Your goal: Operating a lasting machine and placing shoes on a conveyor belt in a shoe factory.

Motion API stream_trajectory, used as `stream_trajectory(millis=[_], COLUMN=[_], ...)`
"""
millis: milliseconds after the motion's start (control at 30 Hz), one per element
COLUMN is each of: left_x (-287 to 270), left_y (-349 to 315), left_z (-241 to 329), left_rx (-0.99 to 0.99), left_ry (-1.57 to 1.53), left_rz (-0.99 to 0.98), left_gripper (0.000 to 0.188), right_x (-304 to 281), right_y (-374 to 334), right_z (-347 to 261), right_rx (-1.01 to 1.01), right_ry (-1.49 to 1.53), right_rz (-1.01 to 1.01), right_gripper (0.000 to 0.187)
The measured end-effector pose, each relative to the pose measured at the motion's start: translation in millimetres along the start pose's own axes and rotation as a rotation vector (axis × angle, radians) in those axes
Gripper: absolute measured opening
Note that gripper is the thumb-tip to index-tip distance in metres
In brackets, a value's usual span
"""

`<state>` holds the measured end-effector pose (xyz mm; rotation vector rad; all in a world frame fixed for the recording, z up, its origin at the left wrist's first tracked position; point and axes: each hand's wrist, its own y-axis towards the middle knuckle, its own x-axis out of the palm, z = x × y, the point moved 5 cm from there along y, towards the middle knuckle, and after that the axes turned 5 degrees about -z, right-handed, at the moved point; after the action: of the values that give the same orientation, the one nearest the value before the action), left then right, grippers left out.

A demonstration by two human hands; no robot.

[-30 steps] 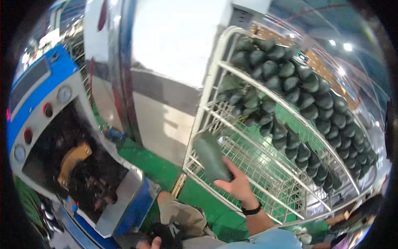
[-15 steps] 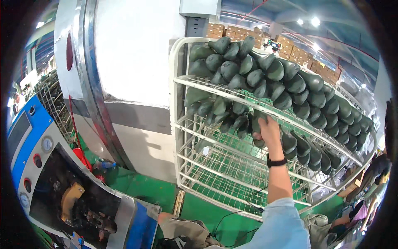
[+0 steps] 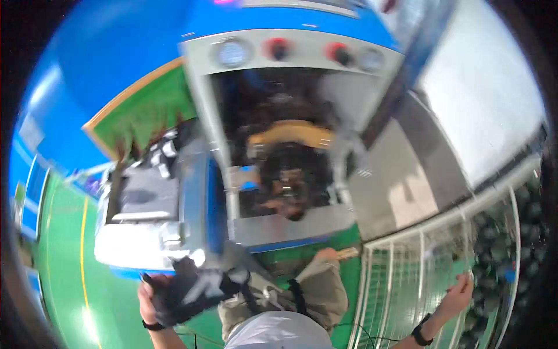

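Head view, blurred by motion. Left hand (image 3: 152, 299) sitting low at the left, clenched around a black tool (image 3: 195, 289) with pale grey patches, tool lying across the lap and pointing right toward a strap (image 3: 251, 299) on the trousers (image 3: 317, 288). Dark band (image 3: 152, 326) showing at that wrist. Right hand (image 3: 459, 294) reaching out at the lower right, fingers curled at a bar of the white wire rack (image 3: 418, 279); whether truly gripping the bar or only touching it, cannot tell through the blur. Black watch (image 3: 419, 335) sitting on that wrist. Dark rounded pieces (image 3: 500, 244) filling the rack shelves beyond the hand, near the right rim, well apart from the tool.

Straight ahead, standing on green floor (image 3: 64, 279): a blue and grey machine (image 3: 273, 157) with an open front. Row of round gauges and red knobs (image 3: 279, 49) running along its top panel. Inside the opening, a yellow curved part (image 3: 290, 132) sitting above a dark mass (image 3: 293, 174), detail lost to blur. Grey box (image 3: 139, 215) lying to the left of the machine, just beside it. Tall grey panel (image 3: 482, 99) rising at the right, between machine and rack. Knee of the trousers and a shoe tip (image 3: 347, 253) showing just below the machine's front edge.
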<state>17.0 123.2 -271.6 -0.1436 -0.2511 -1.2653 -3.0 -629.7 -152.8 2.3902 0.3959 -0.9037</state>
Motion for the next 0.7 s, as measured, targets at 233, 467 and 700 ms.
stream_trajectory(millis=[233, 467, 700], left_x=[-169.1, -201.2, -201.2], left_y=[-17.4, 36.0, 29.9], left_z=[38.4, 12.2, 55.6], left_rx=[0.243, 0.085, -0.087], left_ry=[0.49, 1.169, 1.277], left_rz=[0.688, 0.644, 0.595], left_gripper=[0.028, 0.027, 0.034], right_x=[145.4, 206.6, 270.4], right_y=[-177.4, -201.3, -215.0], right_z=[-271.8, -433.8, -487.0], right_rx=[-1.011, -1.388, -1.53], right_ry=[0.552, 0.579, 0.201], right_rz=[-0.823, -0.686, -0.582], right_gripper=[0.018, 0.036, 0.043])
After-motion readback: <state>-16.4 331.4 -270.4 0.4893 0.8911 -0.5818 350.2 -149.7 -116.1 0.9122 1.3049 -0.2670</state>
